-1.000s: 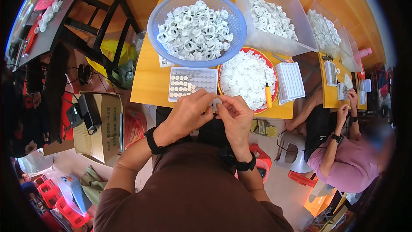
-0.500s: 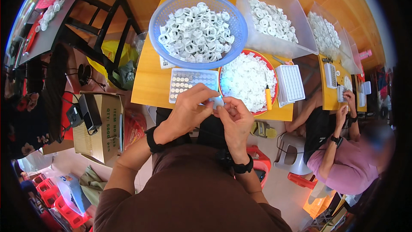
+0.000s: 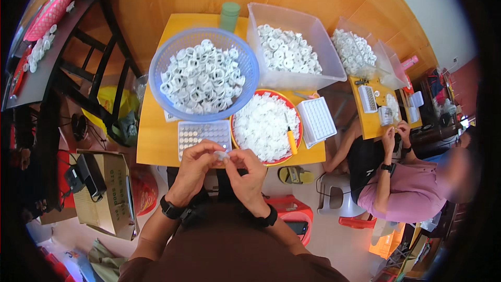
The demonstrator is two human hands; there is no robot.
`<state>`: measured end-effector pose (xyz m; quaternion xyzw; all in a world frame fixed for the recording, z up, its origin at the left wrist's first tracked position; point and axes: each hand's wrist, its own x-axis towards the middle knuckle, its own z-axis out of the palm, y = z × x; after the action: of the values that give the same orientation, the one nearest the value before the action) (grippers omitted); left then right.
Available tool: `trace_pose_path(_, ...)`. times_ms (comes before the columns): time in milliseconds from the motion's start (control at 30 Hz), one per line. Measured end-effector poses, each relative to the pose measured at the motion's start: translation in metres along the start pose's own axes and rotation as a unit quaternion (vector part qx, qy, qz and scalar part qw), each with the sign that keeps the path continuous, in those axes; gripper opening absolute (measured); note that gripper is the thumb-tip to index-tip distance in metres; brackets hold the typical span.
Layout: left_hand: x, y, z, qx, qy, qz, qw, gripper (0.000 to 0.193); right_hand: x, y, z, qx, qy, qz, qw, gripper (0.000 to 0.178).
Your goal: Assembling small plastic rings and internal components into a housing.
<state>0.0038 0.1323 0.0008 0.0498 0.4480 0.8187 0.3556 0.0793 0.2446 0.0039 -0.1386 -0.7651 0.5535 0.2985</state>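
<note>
Between my two hands is a small, rounded white plastic part (image 3: 221, 155). My left hand (image 3: 193, 172) pinches it from the left, and the fingertips of my right hand (image 3: 246, 173) close on its other side. The fingers cover much of it. Just beyond them lies a white compartment tray (image 3: 215, 129) with round metal-coloured pieces in its left columns. To its right, a round red-rimmed tray (image 3: 299, 125) is heaped with small white plastic pieces. A tool with a yellow-orange handle (image 3: 291, 141) rests on that heap.
Behind stands a blue mesh basket (image 3: 156, 68) of white ring-shaped parts, next to a clear bin (image 3: 326, 75) of similar parts. A stack of white trays (image 3: 317, 121) and a green cup (image 3: 229, 16) share the yellow table (image 3: 151, 143). At right, a co-worker (image 3: 407, 190) works at another table.
The view has shifted, so the table and trays appear lower and further left. Both hands still hold the white part, now turned so that its rounded face shows.
</note>
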Motion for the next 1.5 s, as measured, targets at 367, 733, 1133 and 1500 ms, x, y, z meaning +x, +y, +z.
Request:
trace_pose_path(367,0.019,-0.003,0.003,-0.014,0.021,0.017,1.0,0.019,0.015,0.006,0.002,0.01,-0.011,0.04,0.999,0.011)
trace_pose_path(733,0.018,0.002,-0.003,-0.021,0.034,0.028,0.999,0.016,0.036,-0.002,0.001,0.044,-0.107,0.078,0.99,0.011)
trace_pose_path(1133,0.022,0.028,0.008,-0.005,0.008,0.049,0.999,0.031,0.06,-0.012,0.004,0.184,-0.085,0.199,0.959,0.011)
trace_pose_path(1500,0.012,0.023,0.0,-0.016,0.029,0.121,0.992,0.02,0.042,-0.016,0.016,-0.052,-0.044,-0.099,0.993,0.016)
